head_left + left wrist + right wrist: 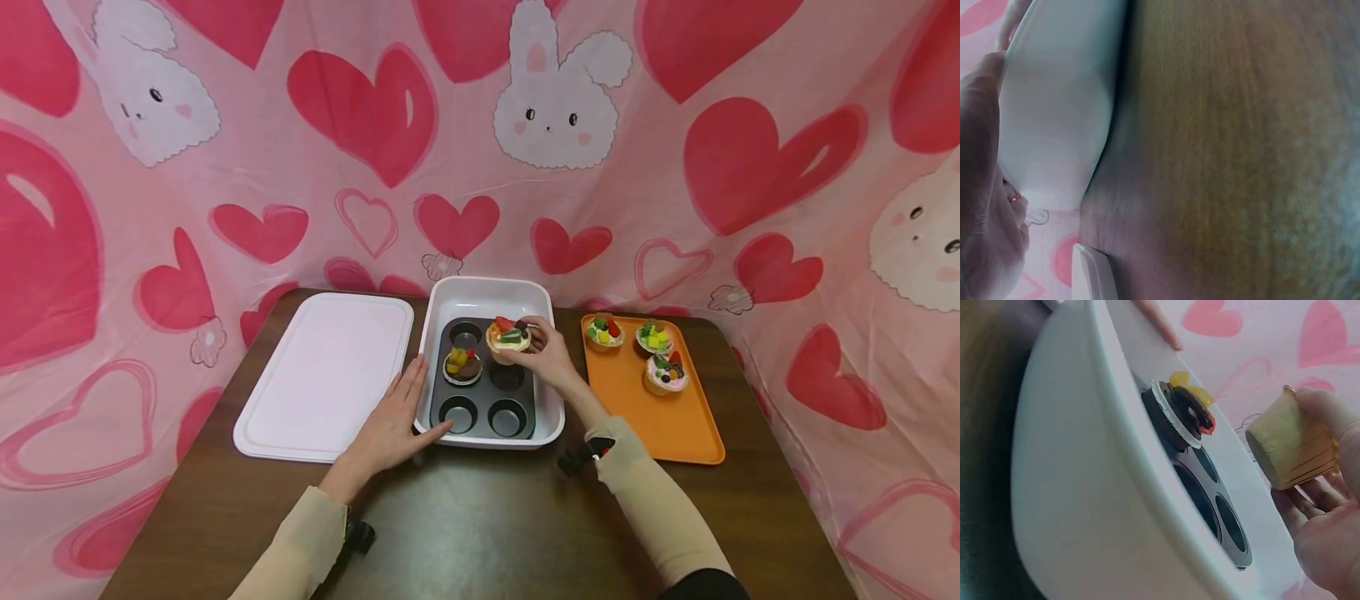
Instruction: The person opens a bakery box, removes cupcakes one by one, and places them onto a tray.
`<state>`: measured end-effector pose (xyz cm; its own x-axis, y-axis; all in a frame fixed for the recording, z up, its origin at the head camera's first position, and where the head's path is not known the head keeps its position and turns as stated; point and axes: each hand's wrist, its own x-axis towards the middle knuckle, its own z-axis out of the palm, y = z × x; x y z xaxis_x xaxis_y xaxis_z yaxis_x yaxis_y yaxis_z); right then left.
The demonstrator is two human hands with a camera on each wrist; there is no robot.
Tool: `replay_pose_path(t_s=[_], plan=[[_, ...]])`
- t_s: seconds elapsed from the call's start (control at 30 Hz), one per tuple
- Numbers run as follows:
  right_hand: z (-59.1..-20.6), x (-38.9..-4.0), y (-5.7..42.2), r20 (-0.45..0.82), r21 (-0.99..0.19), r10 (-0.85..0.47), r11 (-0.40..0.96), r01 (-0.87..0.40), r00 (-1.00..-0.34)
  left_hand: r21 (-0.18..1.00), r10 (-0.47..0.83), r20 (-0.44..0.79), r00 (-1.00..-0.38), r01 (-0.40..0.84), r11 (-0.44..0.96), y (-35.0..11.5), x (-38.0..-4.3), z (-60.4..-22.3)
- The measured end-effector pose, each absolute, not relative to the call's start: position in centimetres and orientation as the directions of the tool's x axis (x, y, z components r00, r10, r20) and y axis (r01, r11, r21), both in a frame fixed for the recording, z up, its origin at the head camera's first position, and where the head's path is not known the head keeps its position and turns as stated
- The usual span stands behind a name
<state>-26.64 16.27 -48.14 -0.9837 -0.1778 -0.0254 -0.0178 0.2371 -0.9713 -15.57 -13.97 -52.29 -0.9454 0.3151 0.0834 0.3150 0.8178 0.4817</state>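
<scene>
My right hand [549, 354] pinches a fruit tart [508, 335] above the right side of a dark muffin tin [482, 398]. In the right wrist view the pale cup of this fruit tart [1294, 440] shows between thumb and fingers, clear of the tin. A chocolate tart with yellow fruit [462, 367] sits in the middle left cup of the tin. The tin lies inside a white basin [551, 417]. My left hand [390, 425] rests with straight, spread fingers on the basin's left rim and front corner. In the left wrist view the basin's outer wall [1054, 119] is beside that hand.
Left of the basin lies a white board [322, 375] on the brown table [465, 517]. On the right an orange tray [675, 429] bears three fruit tarts [665, 375] near its far end. A pink cloth with hearts and rabbits [465, 150] hangs behind the table.
</scene>
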Motion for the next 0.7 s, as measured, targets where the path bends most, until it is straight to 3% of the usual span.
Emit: replay_pose_path(t_s=[0.4,0.7], plan=[[-48.8,-25.1,19.0,-0.005,-0.989,-0.105,0.149,-0.011,-0.994,0.483,0.313,0.073,-0.947,0.308,0.820,-13.9,-15.6,-52.3],[-48.9,-24.4,21.6,0.006,-0.983,-0.074,0.181,-0.020,-0.997,0.482,0.313,0.067,-0.947,0.305,0.821,-13.9,-15.5,-52.3]])
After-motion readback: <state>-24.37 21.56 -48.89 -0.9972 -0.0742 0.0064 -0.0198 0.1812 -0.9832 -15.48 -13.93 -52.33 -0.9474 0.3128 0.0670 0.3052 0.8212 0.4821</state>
